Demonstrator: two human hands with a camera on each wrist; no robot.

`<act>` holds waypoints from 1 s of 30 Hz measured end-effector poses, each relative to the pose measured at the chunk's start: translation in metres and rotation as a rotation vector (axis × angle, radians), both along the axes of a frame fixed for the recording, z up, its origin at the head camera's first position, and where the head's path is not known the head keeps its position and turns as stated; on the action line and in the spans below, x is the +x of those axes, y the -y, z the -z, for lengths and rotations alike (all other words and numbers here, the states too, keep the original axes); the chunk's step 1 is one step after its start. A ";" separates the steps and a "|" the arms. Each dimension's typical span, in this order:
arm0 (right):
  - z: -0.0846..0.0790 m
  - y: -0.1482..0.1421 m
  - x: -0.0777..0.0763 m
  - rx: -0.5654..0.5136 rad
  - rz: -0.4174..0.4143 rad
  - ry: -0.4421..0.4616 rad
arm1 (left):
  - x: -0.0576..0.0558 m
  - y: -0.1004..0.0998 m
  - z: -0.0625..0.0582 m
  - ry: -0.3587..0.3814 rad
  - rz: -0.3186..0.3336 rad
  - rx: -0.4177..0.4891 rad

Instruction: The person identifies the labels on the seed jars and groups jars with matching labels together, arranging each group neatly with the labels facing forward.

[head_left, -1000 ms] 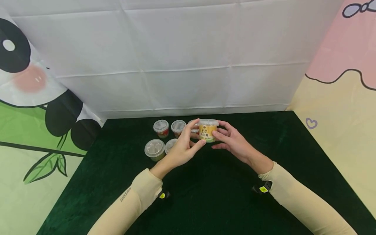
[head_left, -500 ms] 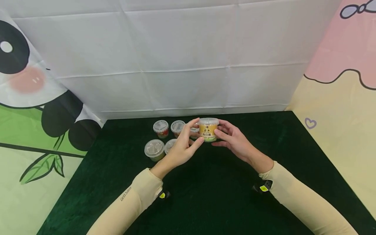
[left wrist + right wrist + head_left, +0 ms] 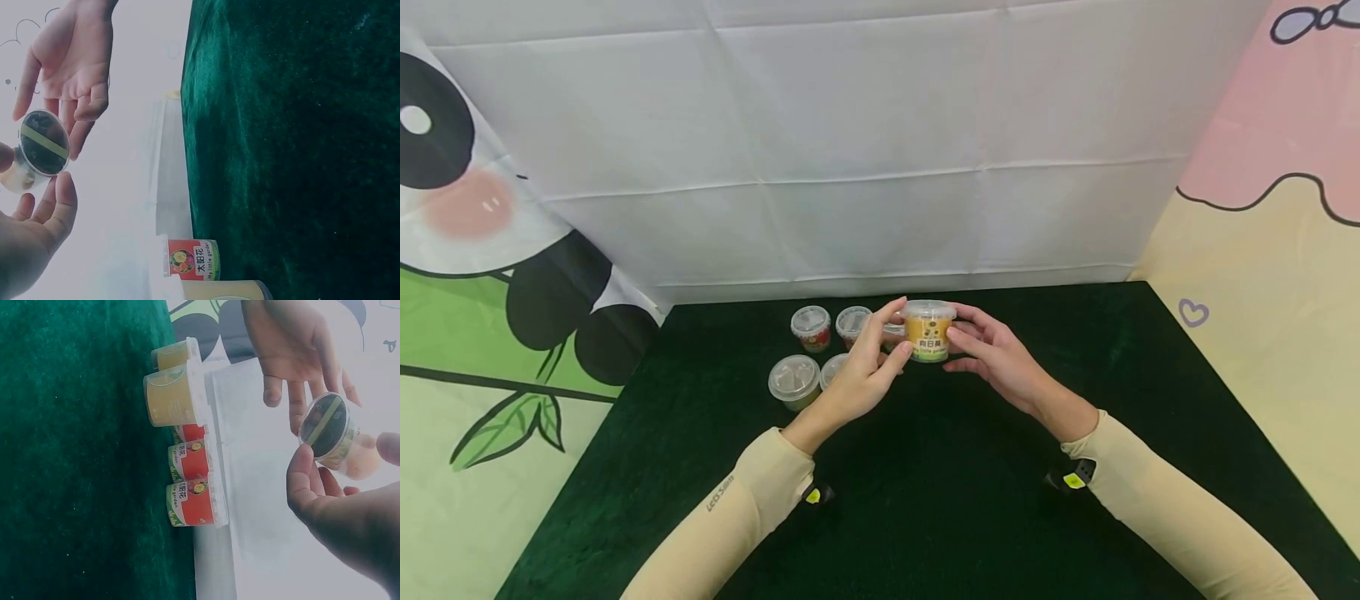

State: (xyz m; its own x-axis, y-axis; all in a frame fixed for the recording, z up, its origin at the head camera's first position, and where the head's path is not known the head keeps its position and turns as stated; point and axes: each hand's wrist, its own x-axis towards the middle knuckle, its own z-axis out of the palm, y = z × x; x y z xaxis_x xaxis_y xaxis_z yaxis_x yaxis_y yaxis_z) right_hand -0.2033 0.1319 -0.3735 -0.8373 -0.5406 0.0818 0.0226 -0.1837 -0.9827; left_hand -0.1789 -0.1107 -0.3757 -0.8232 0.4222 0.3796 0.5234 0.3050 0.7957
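Note:
Both hands hold a small lidded plastic cup (image 3: 929,332) above the table. It has a yellow sunflower label and a clear lid. My left hand (image 3: 859,371) grips its left side, thumb low at the front and forefinger by the lid. My right hand (image 3: 1003,367) grips the right side, its thumb on the label. In the left wrist view the dark round base of the cup (image 3: 45,142) shows, crossed by a light strip. The right wrist view shows the same cup (image 3: 324,426) between the hands, tilted in that picture.
Behind my left hand stand several lidded cups: red-labelled ones, such as this cup (image 3: 811,327), in the back row, and yellowish ones, such as this cup (image 3: 794,382), in front, partly hidden. A dark green cloth (image 3: 925,508) covers the table. A white sheet (image 3: 865,150) hangs behind.
The cup has turned slightly between the hands, so its label lettering sits nearer the front middle, and it has shifted a little left. My left thumb has moved slightly up. The other cups stay put.

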 end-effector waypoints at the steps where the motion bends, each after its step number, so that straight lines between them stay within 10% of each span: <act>1: 0.000 0.000 0.000 0.006 0.001 -0.001 | 0.000 0.001 0.000 0.002 0.004 -0.007; 21: -0.001 0.004 0.002 0.055 0.000 -0.030 | 0.000 0.003 0.001 0.073 0.011 0.001; 30: -0.002 0.007 0.002 0.076 -0.003 -0.045 | 0.023 0.001 -0.033 0.109 0.027 0.008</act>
